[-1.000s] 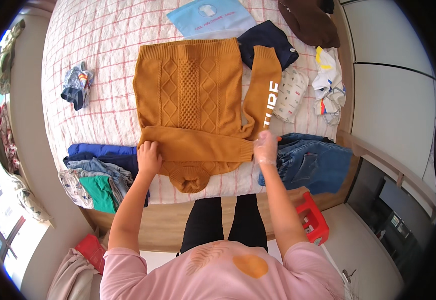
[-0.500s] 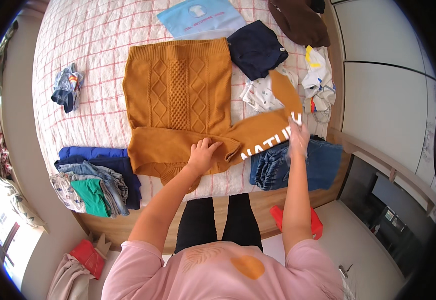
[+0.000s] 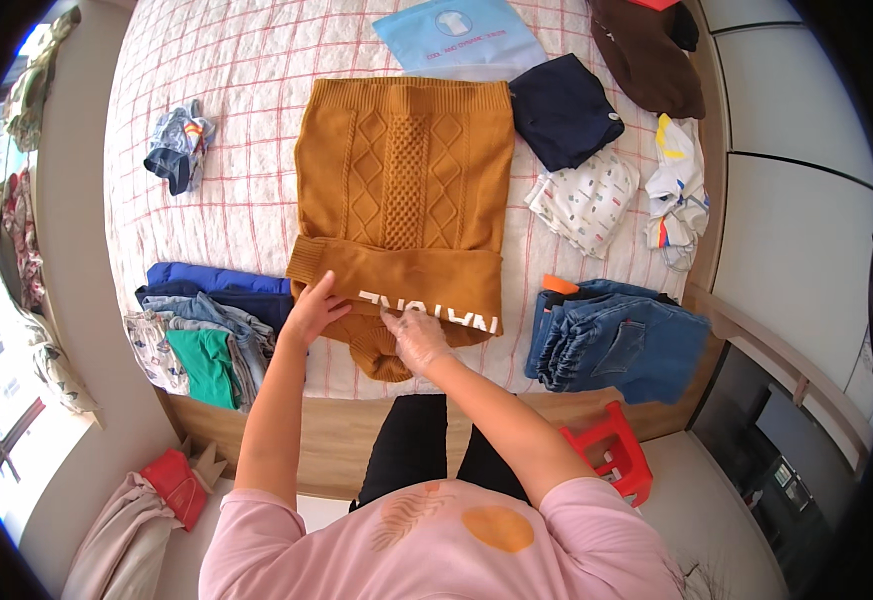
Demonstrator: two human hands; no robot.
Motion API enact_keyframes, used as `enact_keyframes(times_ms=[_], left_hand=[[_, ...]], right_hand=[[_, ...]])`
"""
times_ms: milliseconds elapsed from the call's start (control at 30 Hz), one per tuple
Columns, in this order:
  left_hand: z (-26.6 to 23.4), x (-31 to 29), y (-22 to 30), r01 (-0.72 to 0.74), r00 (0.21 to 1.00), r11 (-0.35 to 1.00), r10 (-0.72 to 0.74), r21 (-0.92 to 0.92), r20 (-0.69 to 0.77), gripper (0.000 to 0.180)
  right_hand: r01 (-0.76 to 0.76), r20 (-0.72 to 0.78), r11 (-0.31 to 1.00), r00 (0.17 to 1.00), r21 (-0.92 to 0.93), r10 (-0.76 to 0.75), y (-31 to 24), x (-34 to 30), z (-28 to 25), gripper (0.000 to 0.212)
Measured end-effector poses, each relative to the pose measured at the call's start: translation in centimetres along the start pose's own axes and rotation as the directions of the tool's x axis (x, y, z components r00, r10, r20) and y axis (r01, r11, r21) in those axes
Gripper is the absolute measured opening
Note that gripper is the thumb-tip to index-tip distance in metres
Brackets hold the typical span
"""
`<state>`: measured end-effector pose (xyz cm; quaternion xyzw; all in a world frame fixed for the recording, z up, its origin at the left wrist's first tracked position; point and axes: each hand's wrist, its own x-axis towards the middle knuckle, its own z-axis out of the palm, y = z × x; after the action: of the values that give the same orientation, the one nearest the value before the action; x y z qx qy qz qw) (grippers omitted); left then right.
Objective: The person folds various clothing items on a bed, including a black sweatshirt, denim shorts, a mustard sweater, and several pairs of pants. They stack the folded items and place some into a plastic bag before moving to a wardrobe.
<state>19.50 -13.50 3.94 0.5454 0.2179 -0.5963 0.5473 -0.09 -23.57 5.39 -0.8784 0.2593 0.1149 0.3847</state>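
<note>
Several folded garments already sit at the left edge of the bed: a stack of folded clothes (image 3: 208,325) in blue, grey and green, with a small crumpled denim piece (image 3: 178,145) lying loose farther up the quilt. In the middle lies the mustard cable-knit sweater (image 3: 404,190), face down on the checked bedspread (image 3: 246,90), both sleeves folded across its lower part, so its fold looks roughly half done. The left hand (image 3: 314,308) rests flat and open on the sleeve cuff; the right hand (image 3: 414,335) presses open-palmed on the lettered sleeve. To the right, folded jeans (image 3: 611,335) are finished, while a navy garment (image 3: 561,108), patterned white cloth (image 3: 586,198) and brown garment (image 3: 646,50) look unsorted.
</note>
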Motion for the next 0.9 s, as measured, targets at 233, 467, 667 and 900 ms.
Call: enact_keyframes(times_ms=[233, 467, 667, 900], left_hand=[[-0.5, 0.4, -2.4, -0.262, 0.78, 0.876, 0.439, 0.404, -0.446, 0.044], [4.0, 5.8, 10.9, -0.456, 0.453, 0.237, 0.891, 0.858, -0.005, 0.052], [7.4, 12.1, 16.8, -0.304, 0.79, 0.599, 0.593, 0.741, -0.155, 0.042], [6.7, 5.1, 21.9, -0.581, 0.807, 0.784, 0.519, 0.218, 0.283, 0.024]], right_hand=[[-0.16, -0.233, 0.962, 0.949, 0.22, 0.211, 4.3, -0.3, -4.8, 0.022], [-0.251, -0.228, 0.586, 0.749, 0.771, 0.622, 14.1, 13.2, -14.6, 0.042], [-0.393, -0.065, 0.542, 0.763, 0.743, 0.643, 12.7, 17.3, -18.9, 0.054], [-0.2, -0.107, 0.535, 0.866, 0.821, 0.488, 9.8, 10.8, -25.8, 0.018]])
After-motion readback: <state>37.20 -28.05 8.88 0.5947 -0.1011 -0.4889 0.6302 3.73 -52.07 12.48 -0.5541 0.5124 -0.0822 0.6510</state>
